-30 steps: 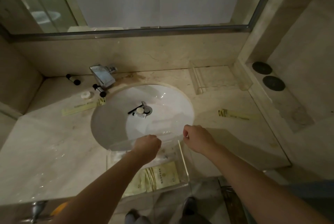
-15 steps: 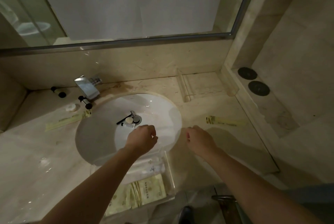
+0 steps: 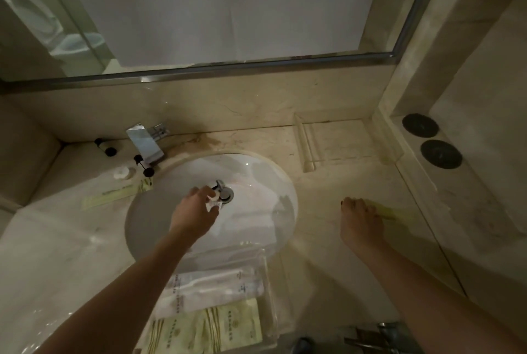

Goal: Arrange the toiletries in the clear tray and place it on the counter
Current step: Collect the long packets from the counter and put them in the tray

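Observation:
My left hand (image 3: 196, 214) reaches into the white sink (image 3: 256, 228), and its fingertips pinch a small white tube (image 3: 213, 202) beside the drain (image 3: 226, 194). On the counter right of the sink, my right hand (image 3: 360, 219) has its fingers curled over the left end of a long yellow sachet (image 3: 395, 213). The clear tray (image 3: 271, 291) sits at the counter's front edge, partly over the sink rim. It holds white packets (image 3: 211, 285) and yellow-green packets (image 3: 211, 328).
Left of the chrome faucet (image 3: 145, 142) lie two black-capped mini bottles (image 3: 105, 147) (image 3: 144, 166), a white round piece (image 3: 121, 173) and a long yellow packet (image 3: 117, 194). A second clear tray (image 3: 336, 142) stands at the back right. Two black discs (image 3: 440, 154) lie on the side ledge.
Both hands left the clear tray. My left hand moved forward into the sink onto the white tube, and my right hand moved right onto the yellow sachet.

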Tool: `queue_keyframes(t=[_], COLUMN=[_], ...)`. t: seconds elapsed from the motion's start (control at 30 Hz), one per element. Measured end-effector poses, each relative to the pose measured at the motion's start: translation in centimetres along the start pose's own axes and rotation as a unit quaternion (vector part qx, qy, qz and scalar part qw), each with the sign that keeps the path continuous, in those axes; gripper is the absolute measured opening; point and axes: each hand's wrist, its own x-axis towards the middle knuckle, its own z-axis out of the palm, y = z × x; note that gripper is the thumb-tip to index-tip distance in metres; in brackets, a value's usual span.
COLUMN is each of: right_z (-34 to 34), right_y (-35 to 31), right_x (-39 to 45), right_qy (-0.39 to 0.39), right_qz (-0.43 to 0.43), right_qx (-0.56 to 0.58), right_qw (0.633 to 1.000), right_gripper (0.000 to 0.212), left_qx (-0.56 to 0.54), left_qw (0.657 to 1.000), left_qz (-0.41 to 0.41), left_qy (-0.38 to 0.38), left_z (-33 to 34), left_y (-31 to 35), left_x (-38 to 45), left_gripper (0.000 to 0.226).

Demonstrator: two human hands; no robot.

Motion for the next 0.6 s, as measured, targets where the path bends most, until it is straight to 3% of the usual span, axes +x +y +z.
queue_keyframes(t=[0.33,0.6], right_z=[2.5,3.1], right_y=[-1.1,-3.4], right_x=[0.4,1.0], right_qy=[0.050,0.076], right_qz=[0.012,-0.001], right_qx=[-0.009,-0.025], right_qw=[0.999,0.997], right_gripper=[0.034,0.044], left_qx=[0.029,0.065], left_qw=[0.985,0.969], left_qz=[-0.165,-0.236], left_qy=[0.051,-0.020], left_z=[-3.3,-3.2], left_y=[-7.9,-13.6], left_x=[5.4,8.4], left_gripper=[0.048,0.054])
